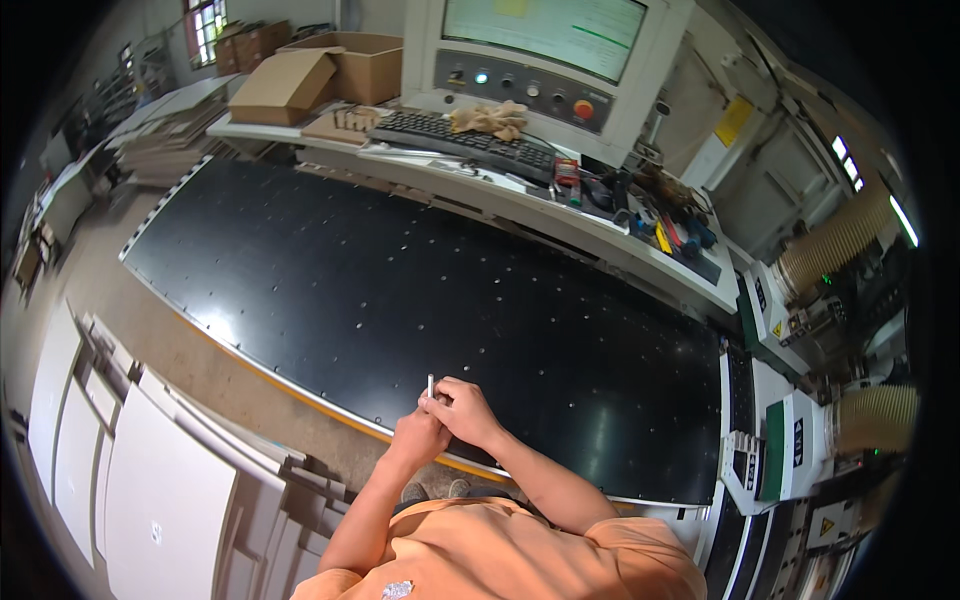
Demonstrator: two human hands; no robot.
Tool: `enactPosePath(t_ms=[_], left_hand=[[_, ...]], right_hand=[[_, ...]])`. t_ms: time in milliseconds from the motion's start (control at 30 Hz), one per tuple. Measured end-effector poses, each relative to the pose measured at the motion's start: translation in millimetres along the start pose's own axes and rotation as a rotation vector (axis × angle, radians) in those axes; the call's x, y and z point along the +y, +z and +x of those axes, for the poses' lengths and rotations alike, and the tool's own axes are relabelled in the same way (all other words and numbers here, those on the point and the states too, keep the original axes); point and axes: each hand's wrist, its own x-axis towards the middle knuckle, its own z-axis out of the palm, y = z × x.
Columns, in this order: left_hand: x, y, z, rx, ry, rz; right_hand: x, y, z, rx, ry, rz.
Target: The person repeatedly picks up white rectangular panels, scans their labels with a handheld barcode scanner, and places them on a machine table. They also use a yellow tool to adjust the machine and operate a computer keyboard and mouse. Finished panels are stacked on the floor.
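Note:
My left hand and my right hand meet over the near edge of a long black machine table. Both are closed. A small pale, metallic-looking rod stands up from between the fingers. Its lower end is hidden in the hands, and it is too small to tell its kind. The left fingers wrap round it, and the right fingers press against it from the right side. The table's dark top is dotted with small pale studs or holes.
Beyond the table, a bench bears a keyboard, gloves, a cardboard box and hand tools. A control console stands over it. Machine heads with ribbed hoses are on the right. Pale panels lean at lower left.

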Motion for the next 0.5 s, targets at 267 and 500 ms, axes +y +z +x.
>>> enactPosePath(t_ms=[267,500], left_hand=[[-11,28,35,0.105,0.054,-0.048],[-41,58,47,0.221,-0.106,0.128]], right_hand=[[4,-164,155,0.703,-0.402,-0.707],[-1,-249,304,0.289,-0.012,-1.118]])
